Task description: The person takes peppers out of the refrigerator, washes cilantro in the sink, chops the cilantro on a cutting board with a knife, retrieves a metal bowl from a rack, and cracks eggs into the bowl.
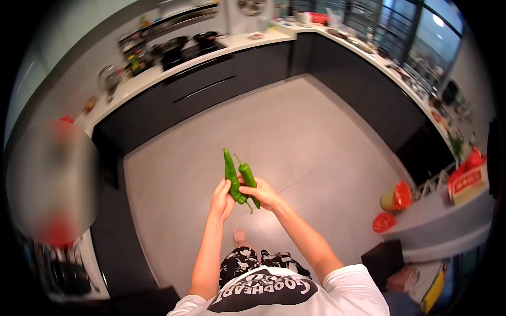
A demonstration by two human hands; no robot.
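Observation:
Two long green peppers are held up in front of the body, above the grey floor. My left hand (223, 200) is wrapped round the lower part of the left pepper (230, 171), whose tip points up and away. The right pepper (246, 175) is in my right hand (262, 194), with its thin stem at the top. Both hands are close together, and the peppers' lower ends lie next to each other between them. Another stem hangs below, near the fingers. Some fingers are hidden behind the peppers.
Dark cabinets with a white counter (269, 38) run along the back and right. A stove (192, 51) with black pans is at the back left. Red bags (402, 195) are at the right, near a dark box (382, 262). A blurred patch covers the far left.

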